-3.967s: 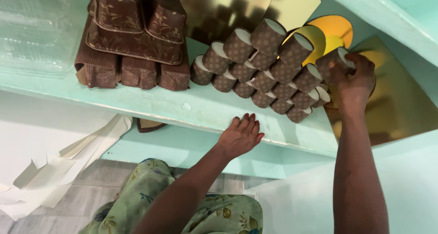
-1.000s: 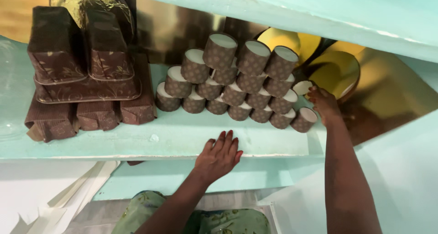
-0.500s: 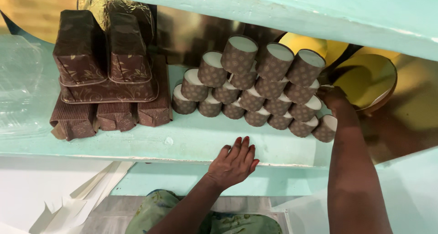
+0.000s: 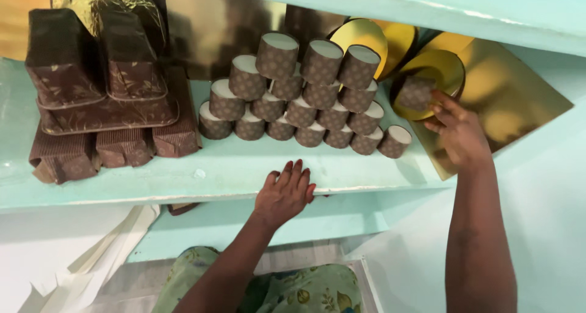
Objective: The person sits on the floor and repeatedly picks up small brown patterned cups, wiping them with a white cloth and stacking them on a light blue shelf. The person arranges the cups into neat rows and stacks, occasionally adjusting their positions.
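Right hand (image 4: 459, 130) gripping one brown paper baking cup (image 4: 416, 93) off stack's (image 4: 299, 99) right end, left hand (image 4: 285, 192) flat, empty on shelf front edge (image 4: 183, 191); stack mostly intact.

A pale turquoise shelf (image 4: 183, 175) runs across the scene, its near edge scuffed and lighter. A second turquoise board (image 4: 427, 7) slants overhead at the far right. Behind the shelf stands a shiny brown back wall (image 4: 207, 29). Below, near left, white paper strips (image 4: 91, 258) lie crumpled on a grey floor (image 4: 128, 282). The light is soft and even.
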